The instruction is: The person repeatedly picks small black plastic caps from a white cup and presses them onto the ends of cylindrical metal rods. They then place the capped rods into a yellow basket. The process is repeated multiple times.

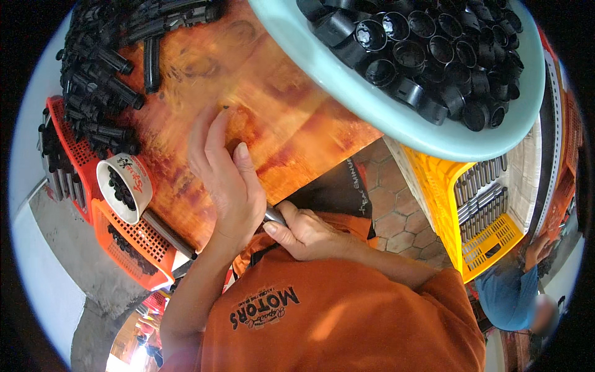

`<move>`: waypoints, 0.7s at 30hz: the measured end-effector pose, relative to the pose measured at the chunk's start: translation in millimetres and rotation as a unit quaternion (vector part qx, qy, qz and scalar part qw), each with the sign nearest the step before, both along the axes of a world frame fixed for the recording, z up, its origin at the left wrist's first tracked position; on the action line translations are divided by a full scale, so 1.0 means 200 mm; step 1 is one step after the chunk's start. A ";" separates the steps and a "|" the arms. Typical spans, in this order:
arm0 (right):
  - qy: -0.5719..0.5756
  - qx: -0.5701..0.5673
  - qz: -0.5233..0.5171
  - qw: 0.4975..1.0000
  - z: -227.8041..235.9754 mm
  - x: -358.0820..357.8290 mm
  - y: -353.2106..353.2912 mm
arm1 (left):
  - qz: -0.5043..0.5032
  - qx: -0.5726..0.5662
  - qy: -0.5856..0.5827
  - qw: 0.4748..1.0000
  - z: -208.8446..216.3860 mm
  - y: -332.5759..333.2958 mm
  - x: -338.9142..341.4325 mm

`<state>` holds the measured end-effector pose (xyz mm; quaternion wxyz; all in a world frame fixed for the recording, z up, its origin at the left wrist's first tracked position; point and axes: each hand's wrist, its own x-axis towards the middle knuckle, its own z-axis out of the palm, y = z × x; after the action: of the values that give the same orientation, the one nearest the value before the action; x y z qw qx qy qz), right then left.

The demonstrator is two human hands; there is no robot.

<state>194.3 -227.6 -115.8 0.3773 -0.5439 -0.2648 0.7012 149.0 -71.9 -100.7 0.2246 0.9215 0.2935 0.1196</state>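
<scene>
well, my right hand [305, 235] curls round a grey metallic rod [274, 215], probably steadying it. my left hand [237, 186] spreads loosely, seemingly empty.

The left forearm [192, 297] enters from the lower edge and rises to the left wrist [238, 229], above which the left hand [232, 177] is open, its fingers [215, 139] extended away from the torso and slightly blurred, and its left thumb [243, 160] raised on the right side. The right forearm [384, 255] extends inward from the right, bent across the front of the torso [334, 310]. The right hand [313, 234] is positioned just beside the left wrist, fingers curled in a closed grip, right thumb [280, 234] pointing left.
</scene>
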 end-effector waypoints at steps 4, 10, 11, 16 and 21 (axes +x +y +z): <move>-0.007 0.041 -0.067 0.997 -0.01 -0.03 0.00 | -0.003 0.011 0.024 1.000 0.01 0.00 0.00; -0.055 0.034 -0.065 0.996 0.03 0.01 0.03 | -0.003 0.042 -0.018 0.999 -0.03 0.04 0.01; -0.069 0.030 -0.065 0.995 0.04 0.01 0.03 | -0.019 0.059 0.002 0.998 -0.01 0.04 0.01; -0.091 0.045 -0.047 0.994 0.04 0.03 0.01 | -0.008 0.075 0.008 0.997 -0.01 0.00 0.01; -0.086 0.056 -0.047 0.994 0.03 0.04 0.01 | -0.009 0.063 0.006 0.998 -0.02 0.01 0.00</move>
<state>203.0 -224.9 -109.1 0.4157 -0.5916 -0.3095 0.6175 149.5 -70.7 -103.8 0.1650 0.9370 0.2788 0.1304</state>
